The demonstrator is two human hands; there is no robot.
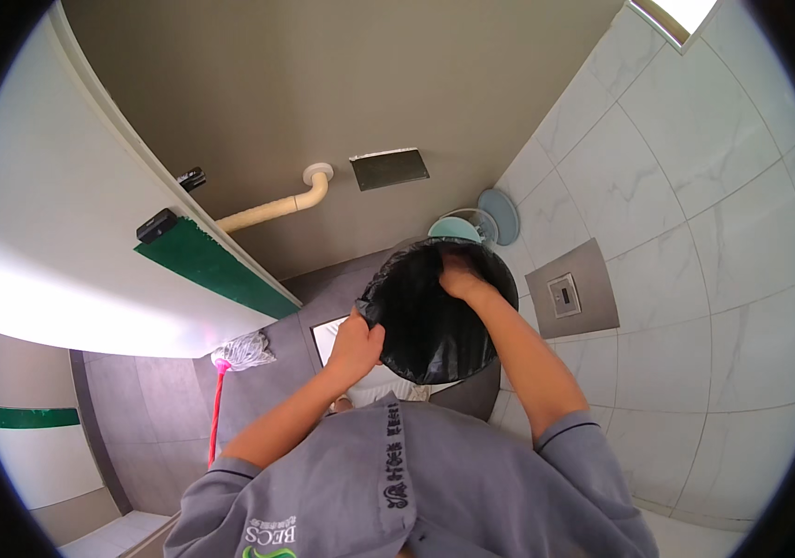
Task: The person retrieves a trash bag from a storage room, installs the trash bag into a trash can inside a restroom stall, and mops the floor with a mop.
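Note:
A round bin lined with a black plastic bag (411,328) is held up in front of my body, its mouth facing me. My left hand (357,349) grips the bag's folded edge at the left side of the rim, thumb on top. My right hand (464,276) reaches inside the mouth near the far right of the rim. Its fingers are blurred and partly lost against the dark plastic, so whether they pinch the liner is unclear. The bag is spread around the inside wall, and its bottom is too dark to make out.
Behind the bin, a pale green basin (455,228) and a blue-grey lid (499,217) stand in the corner. A mop (244,351) with a red handle rests on the left floor by a white door (84,202). A cream grab bar (275,207) juts from the wall.

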